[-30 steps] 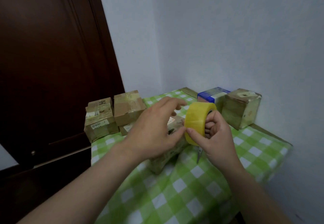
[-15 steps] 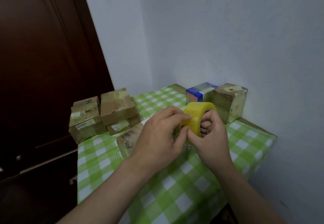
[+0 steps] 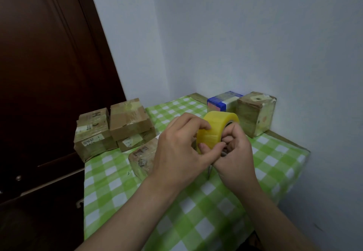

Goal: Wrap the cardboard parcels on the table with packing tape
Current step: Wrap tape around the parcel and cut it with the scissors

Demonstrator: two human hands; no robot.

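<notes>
While the right hand [image 3: 236,162] grips the tape [image 3: 215,131] through its core, the left hand [image 3: 176,152] pinches its outer face over a parcel [image 3: 142,160], near boxes [image 3: 127,121] at the table [image 3: 196,211] edge.

A green-and-white checked cloth [image 3: 117,192] covers the worktop [image 3: 284,139] beneath the left hand [image 3: 176,152]. A dark brown wooden door [image 3: 49,74] stands well to that hand's left; pale walls [image 3: 255,44] meet beyond it.
</notes>
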